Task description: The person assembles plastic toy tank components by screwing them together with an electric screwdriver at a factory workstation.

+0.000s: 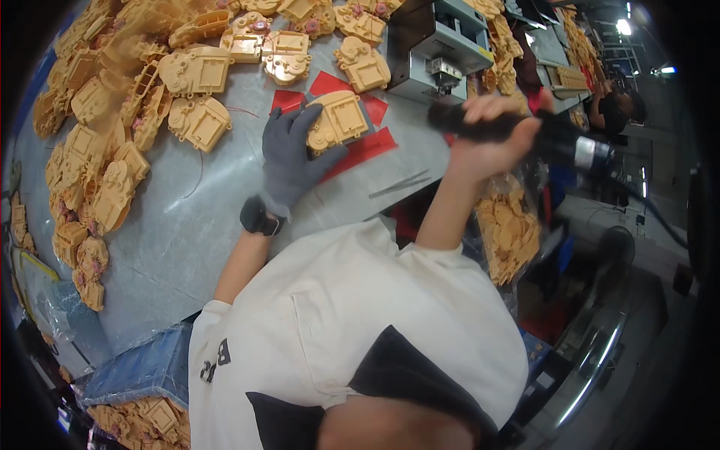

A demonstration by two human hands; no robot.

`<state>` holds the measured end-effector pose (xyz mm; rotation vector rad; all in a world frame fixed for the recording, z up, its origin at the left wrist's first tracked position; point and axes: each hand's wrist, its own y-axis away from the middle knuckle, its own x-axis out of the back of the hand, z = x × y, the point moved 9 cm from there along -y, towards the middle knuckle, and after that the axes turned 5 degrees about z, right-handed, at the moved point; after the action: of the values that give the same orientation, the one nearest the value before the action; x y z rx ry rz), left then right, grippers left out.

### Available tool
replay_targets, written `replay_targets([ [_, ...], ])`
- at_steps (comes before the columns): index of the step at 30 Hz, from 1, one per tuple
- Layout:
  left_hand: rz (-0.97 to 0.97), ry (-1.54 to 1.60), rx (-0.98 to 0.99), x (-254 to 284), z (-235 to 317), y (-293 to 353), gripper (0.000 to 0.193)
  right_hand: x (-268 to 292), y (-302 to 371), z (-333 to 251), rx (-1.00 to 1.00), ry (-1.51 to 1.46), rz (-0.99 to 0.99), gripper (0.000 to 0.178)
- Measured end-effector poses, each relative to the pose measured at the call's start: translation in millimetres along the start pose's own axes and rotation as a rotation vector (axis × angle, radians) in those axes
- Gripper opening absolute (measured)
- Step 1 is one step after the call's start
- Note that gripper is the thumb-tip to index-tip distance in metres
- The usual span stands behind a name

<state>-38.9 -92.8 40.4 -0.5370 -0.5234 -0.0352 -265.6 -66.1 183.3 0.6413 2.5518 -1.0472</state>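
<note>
My left hand (291,154), in a grey glove, grips the near-left side of a yellow plastic housing (337,120). The housing lies with its square recess upward on a grey block, with red tape (367,147) around it on the metal table. My bare right hand (495,139) is wrapped round a black power screwdriver (551,135), held off to the right of the housing and apart from it. Motion blurs the tool and its tip. A cable leads away from its right end. Metal tweezers (400,184) lie on the table between my hands.
Piles of similar yellow housings (112,97) cover the table's left and far sides. A grey machine (450,45) stands beyond my right hand. Bagged yellow parts (506,232) sit below my right forearm. A blue crate (142,367) stands at lower left. Another person (621,105) is far right.
</note>
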Motion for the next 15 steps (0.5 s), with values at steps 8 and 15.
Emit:
replay_targets([
  [8,-0.012,0.006,-0.028,-3,4,-3,0.061,66,-87,27,0.004,0.138,0.189,0.032],
  [15,-0.015,0.04,-0.005,-2,3,-6,0.061,46,-80,26,0.009,0.158,0.143,0.028],
])
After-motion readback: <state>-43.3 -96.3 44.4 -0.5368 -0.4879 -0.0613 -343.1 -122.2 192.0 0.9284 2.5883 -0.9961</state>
